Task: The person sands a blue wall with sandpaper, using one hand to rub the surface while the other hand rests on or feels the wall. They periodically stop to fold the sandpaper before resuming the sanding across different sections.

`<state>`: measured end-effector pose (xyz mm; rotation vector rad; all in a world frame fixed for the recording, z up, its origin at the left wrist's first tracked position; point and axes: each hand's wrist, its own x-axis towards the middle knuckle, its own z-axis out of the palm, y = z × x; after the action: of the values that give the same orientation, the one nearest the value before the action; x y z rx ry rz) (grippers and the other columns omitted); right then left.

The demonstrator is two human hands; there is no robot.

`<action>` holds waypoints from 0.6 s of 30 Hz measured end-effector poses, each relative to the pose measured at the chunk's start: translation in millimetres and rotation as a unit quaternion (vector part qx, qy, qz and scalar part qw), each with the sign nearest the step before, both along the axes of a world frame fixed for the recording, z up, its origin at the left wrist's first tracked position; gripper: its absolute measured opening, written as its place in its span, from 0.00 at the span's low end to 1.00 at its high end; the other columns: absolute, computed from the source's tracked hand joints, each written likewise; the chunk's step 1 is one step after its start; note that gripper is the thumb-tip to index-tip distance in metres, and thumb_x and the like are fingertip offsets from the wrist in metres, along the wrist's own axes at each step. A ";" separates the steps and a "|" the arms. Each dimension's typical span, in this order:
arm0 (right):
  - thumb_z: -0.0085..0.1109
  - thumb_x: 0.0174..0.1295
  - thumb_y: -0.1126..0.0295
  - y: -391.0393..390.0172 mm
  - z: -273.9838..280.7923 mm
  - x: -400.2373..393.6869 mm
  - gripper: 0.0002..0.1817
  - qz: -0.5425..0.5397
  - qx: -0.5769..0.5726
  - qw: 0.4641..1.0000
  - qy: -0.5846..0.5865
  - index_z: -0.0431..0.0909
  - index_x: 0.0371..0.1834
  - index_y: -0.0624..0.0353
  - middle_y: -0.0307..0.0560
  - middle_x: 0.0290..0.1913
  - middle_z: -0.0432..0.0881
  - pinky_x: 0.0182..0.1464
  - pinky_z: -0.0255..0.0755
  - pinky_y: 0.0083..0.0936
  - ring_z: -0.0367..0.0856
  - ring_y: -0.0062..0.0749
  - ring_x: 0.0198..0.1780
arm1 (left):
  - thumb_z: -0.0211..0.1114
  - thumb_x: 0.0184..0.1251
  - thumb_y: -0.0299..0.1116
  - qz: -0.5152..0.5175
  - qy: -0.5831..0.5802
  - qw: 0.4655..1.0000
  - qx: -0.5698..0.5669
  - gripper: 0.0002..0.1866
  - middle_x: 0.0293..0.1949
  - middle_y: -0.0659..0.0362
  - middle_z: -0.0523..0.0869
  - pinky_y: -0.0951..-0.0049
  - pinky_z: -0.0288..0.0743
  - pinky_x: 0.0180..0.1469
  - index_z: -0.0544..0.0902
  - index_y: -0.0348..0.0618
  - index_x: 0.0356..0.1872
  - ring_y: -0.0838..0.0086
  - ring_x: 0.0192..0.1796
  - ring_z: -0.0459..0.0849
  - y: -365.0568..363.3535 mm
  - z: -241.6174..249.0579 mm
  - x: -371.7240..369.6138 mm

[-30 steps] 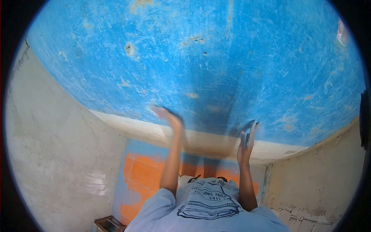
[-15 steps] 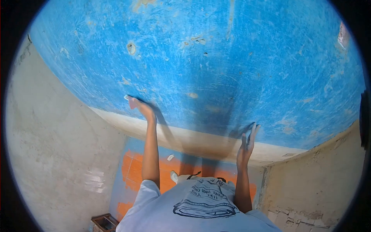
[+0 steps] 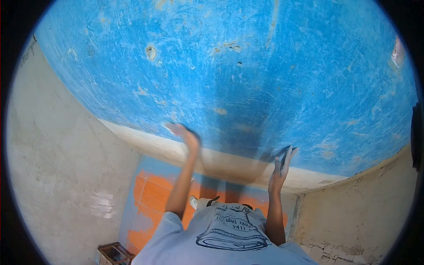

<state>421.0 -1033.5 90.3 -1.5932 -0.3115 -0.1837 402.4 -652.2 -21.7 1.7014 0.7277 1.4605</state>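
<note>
The blue wall (image 3: 198, 84) fills the upper view, its paint scuffed and scratched with whitish marks. My left hand (image 3: 186, 134) lies against its lower part, blurred by motion. Under those fingers is a small flat piece that looks like sandpaper (image 3: 168, 126), mostly hidden; only a pale edge shows. To the right, my right hand (image 3: 281, 170) holds nothing. Its fingers are stretched upward and apart, with the tips at the blue surface near the cream band (image 3: 238, 165).
Plain grey walls stand at left (image 3: 57, 132) and right (image 3: 357, 203). Below is a floor with orange tiles (image 3: 154, 192) and grey smears. A wooden frame-like object (image 3: 115, 255) sits at the lower left. Holes and chips (image 3: 151, 53) mark the blue wall.
My left hand has slid right and slightly down along the wall, its forearm now slanting. The right hand has stayed nearly in place.
</note>
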 end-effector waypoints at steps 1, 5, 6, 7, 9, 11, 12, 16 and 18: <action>0.51 0.81 0.63 -1.0 -1.6 -1.0 0.40 0.000 -0.002 1.000 0.005 0.41 0.88 0.54 0.48 0.89 0.26 0.86 0.32 0.45 0.27 0.45 0.89 | 0.31 0.88 0.56 -0.024 -0.026 0.998 -0.051 0.42 0.85 0.46 0.24 0.56 0.24 0.85 0.28 0.32 0.82 0.56 0.87 0.26 29.1 35.9 -17.7; 0.51 0.81 0.63 19.4 -5.7 -5.8 0.41 -0.025 0.036 0.999 0.018 0.40 0.88 0.56 0.48 0.89 0.26 0.86 0.32 0.44 0.26 0.45 0.89 | 0.30 0.86 0.63 -0.165 -0.148 0.954 -0.202 0.46 0.85 0.46 0.24 0.54 0.22 0.85 0.28 0.36 0.83 0.56 0.86 0.24 83.0 83.8 -50.0; 0.51 0.81 0.62 30.3 -6.1 -7.6 0.41 -0.036 0.057 0.998 0.018 0.39 0.88 0.56 0.49 0.89 0.26 0.86 0.32 0.43 0.26 0.45 0.89 | 0.30 0.86 0.63 -0.086 -0.094 0.983 -0.134 0.45 0.85 0.46 0.24 0.54 0.22 0.85 0.28 0.36 0.83 0.56 0.87 0.25 80.2 69.1 -41.2; 0.51 0.81 0.62 41.7 -8.5 -9.0 0.41 -0.054 0.055 0.997 0.014 0.38 0.88 0.57 0.50 0.89 0.25 0.86 0.32 0.42 0.26 0.45 0.89 | 0.29 0.86 0.62 -0.004 -0.041 0.997 -0.063 0.45 0.85 0.46 0.25 0.54 0.23 0.85 0.29 0.36 0.83 0.55 0.87 0.25 70.4 31.2 -23.9; 0.51 0.81 0.61 64.8 -13.8 -8.8 0.42 -0.089 0.048 0.995 0.000 0.36 0.88 0.58 0.52 0.89 0.25 0.86 0.30 0.41 0.25 0.45 0.89 | 0.36 0.89 0.53 -0.010 -0.045 0.996 -0.076 0.41 0.85 0.44 0.26 0.55 0.24 0.85 0.30 0.32 0.83 0.56 0.87 0.26 19.2 -35.4 7.1; 0.51 0.81 0.59 91.8 -10.9 -14.1 0.44 -0.103 0.035 0.994 0.008 0.33 0.88 0.58 0.55 0.89 0.25 0.85 0.28 0.42 0.24 0.46 0.88 | 0.36 0.91 0.42 -0.111 0.078 0.975 -0.177 0.36 0.86 0.44 0.29 0.56 0.26 0.85 0.32 0.28 0.82 0.55 0.87 0.27 -108.6 23.6 -14.7; 0.51 0.81 0.59 104.0 -9.3 -19.1 0.45 -0.110 0.026 0.994 0.011 0.32 0.88 0.58 0.56 0.89 0.25 0.85 0.27 0.42 0.24 0.46 0.88 | 0.36 0.91 0.41 -0.126 0.033 0.980 -0.152 0.36 0.85 0.43 0.28 0.55 0.26 0.85 0.32 0.29 0.82 0.54 0.87 0.28 -143.8 -0.7 2.3; 0.50 0.82 0.57 126.0 -6.9 -18.2 0.46 -0.130 -0.056 0.990 0.006 0.28 0.87 0.59 0.60 0.88 0.23 0.85 0.23 0.44 0.21 0.49 0.88 | 0.38 0.90 0.42 -0.137 0.117 0.981 -0.073 0.38 0.85 0.42 0.28 0.54 0.25 0.85 0.31 0.30 0.83 0.51 0.87 0.28 -93.6 -57.5 5.4; 0.50 0.82 0.58 128.7 -10.9 -15.1 0.46 -0.129 -0.068 0.989 -0.013 0.27 0.87 0.59 0.59 0.88 0.21 0.85 0.23 0.45 0.21 0.50 0.88 | 0.39 0.90 0.43 -0.021 0.000 0.977 -0.213 0.37 0.86 0.42 0.29 0.54 0.25 0.85 0.34 0.30 0.83 0.51 0.87 0.30 -39.5 46.0 -16.0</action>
<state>405.8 -904.7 79.5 -1.7663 -0.1397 -0.3902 386.3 -691.7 24.2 1.3767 0.9226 1.1729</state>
